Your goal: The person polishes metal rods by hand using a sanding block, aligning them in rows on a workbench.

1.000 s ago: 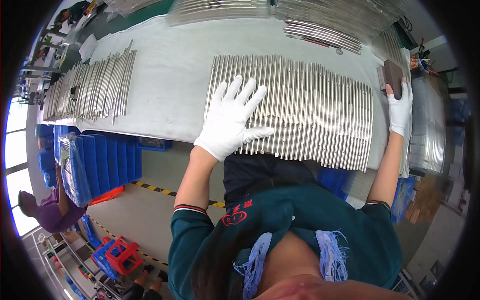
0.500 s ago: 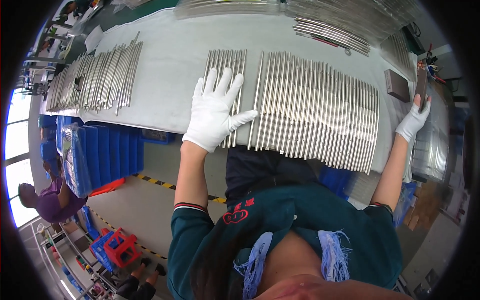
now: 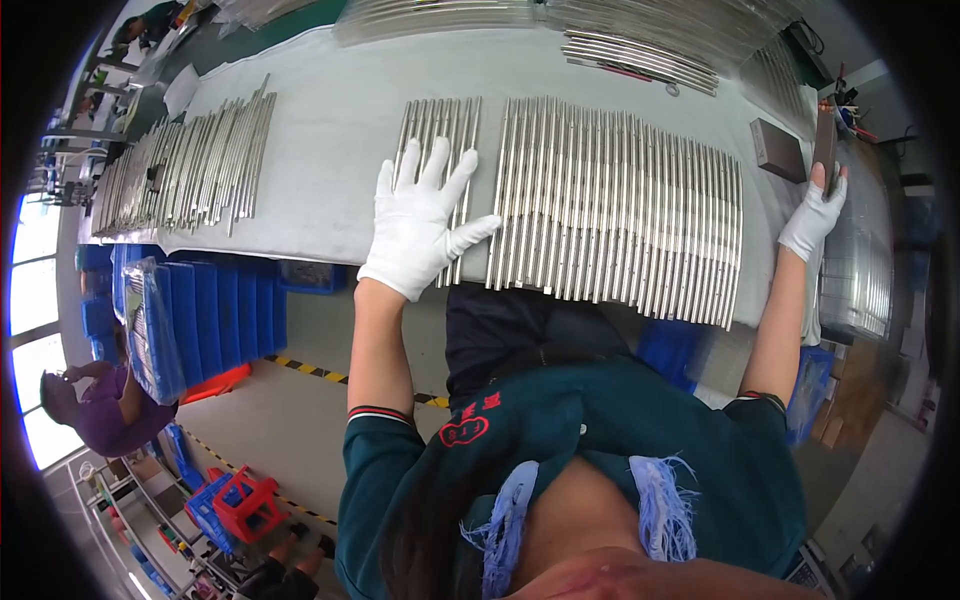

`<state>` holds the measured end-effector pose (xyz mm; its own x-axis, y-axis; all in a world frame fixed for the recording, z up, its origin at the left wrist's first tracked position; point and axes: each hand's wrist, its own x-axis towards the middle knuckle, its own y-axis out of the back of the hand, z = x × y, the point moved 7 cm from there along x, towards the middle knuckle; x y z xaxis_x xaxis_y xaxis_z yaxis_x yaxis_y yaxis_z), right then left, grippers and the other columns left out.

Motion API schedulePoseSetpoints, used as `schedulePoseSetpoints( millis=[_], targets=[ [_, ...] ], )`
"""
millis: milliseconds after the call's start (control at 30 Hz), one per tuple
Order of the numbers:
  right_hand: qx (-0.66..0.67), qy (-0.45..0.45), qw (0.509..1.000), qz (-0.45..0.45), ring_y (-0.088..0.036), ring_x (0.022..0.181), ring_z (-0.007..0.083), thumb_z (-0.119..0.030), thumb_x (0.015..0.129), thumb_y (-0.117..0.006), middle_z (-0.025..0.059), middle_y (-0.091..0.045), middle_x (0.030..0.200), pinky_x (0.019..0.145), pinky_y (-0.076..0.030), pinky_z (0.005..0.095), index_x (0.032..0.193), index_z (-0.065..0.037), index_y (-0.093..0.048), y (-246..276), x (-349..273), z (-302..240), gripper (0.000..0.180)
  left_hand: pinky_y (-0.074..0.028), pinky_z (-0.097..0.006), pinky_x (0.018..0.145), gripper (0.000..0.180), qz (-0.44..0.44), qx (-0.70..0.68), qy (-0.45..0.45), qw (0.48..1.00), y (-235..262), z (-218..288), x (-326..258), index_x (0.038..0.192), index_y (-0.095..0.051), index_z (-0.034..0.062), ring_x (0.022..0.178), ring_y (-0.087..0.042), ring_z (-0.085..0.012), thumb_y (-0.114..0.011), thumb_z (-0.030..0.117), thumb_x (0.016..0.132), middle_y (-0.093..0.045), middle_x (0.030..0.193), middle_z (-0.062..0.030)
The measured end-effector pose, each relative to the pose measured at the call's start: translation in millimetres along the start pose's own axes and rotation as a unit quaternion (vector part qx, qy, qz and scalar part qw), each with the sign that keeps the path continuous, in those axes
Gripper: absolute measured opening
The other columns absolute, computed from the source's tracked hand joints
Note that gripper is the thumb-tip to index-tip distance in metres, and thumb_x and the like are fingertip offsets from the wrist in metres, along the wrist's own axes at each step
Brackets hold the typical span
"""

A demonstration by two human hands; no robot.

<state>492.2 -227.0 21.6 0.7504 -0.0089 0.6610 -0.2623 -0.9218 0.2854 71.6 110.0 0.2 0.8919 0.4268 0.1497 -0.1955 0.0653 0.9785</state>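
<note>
My left hand (image 3: 420, 225), in a white glove, lies flat with fingers spread on a small batch of metal rods (image 3: 440, 125). A narrow gap separates this batch from the wide row of metal rods (image 3: 620, 200) to its right. All rods lie side by side on the grey table cover (image 3: 330, 120). My gloved right hand (image 3: 812, 222) is at the table's far right edge and grips a thin dark block (image 3: 826, 140) held upright. A second dark block (image 3: 775, 150) lies on the table just left of it.
A looser pile of rods (image 3: 180, 170) lies at the table's left end, with more rods (image 3: 640, 55) along the back. Blue crates (image 3: 200, 320) stand under the table's left. A person in purple (image 3: 90, 400) is at lower left, near a red crate (image 3: 245, 500).
My left hand has slid a small batch of rods leftward, opening a gap in the row. My right hand has moved down and to the right along the table's edge.
</note>
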Motion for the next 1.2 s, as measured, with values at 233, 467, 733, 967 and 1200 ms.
schedulePoseSetpoints(
  millis=[233, 467, 733, 967, 1200],
  targets=[
    [0.091, -0.004, 0.996, -0.021, -0.056, 0.13, 0.0226, -0.032, 0.096, -0.077, 0.0198, -0.053, 0.147, 0.111, -0.043, 0.0327, 0.148, 0.011, -0.043, -12, -4, 0, 0.076, -0.023, -0.058, 0.121, 0.093, 0.018, 0.042, 0.003, 0.999, 8, 11, 5, 0.151, -0.05, 0.0084, 0.144, -0.036, -0.0504, -0.055, 0.076, 0.088, -0.043, 0.155, -0.0291],
    [0.093, -0.026, 0.995, -0.038, -0.054, 0.132, 0.0217, -0.029, 0.096, -0.076, 0.018, -0.052, 0.149, 0.113, -0.04, 0.0322, 0.15, 0.01, -0.041, -15, -7, -1, 0.075, -0.023, -0.061, 0.12, 0.097, 0.009, -0.065, -0.169, 0.983, -19, 113, 37, 0.151, -0.051, 0.0143, 0.144, -0.038, -0.0484, -0.054, 0.082, 0.082, -0.047, 0.154, -0.0235],
    [0.138, -0.036, 0.989, -0.04, -0.054, 0.132, 0.0214, -0.029, 0.096, -0.076, 0.0178, -0.053, 0.148, 0.113, -0.04, 0.0321, 0.15, 0.01, -0.04, -15, -8, -6, 0.076, -0.023, -0.062, 0.12, 0.092, -0.004, -0.058, -0.124, 0.991, -12, 77, 25, 0.15, -0.053, 0.0155, 0.144, -0.037, -0.0479, -0.053, 0.08, 0.085, -0.047, 0.154, -0.023],
    [0.106, -0.026, 0.992, -0.058, -0.055, 0.128, 0.0203, -0.032, 0.096, -0.076, 0.016, -0.055, 0.144, 0.112, -0.041, 0.0314, 0.15, 0.009, -0.04, -17, -11, -13, 0.077, -0.02, -0.062, 0.121, 0.09, -0.014, -0.007, -0.06, 0.998, -3, 41, 11, 0.152, -0.05, 0.0148, 0.146, -0.034, -0.049, -0.057, 0.075, 0.086, -0.044, 0.156, -0.0242],
    [0.11, -0.029, 0.992, -0.055, -0.056, 0.127, 0.0203, -0.034, 0.095, -0.077, 0.0156, -0.056, 0.143, 0.111, -0.041, 0.0312, 0.151, 0.007, -0.042, -18, -12, -11, 0.077, -0.023, -0.062, 0.12, 0.087, 0.003, -0.055, -0.117, 0.992, -12, 78, 22, 0.153, -0.048, 0.0116, 0.144, -0.037, -0.0503, -0.059, 0.07, 0.089, -0.045, 0.155, -0.0254]
  ],
)
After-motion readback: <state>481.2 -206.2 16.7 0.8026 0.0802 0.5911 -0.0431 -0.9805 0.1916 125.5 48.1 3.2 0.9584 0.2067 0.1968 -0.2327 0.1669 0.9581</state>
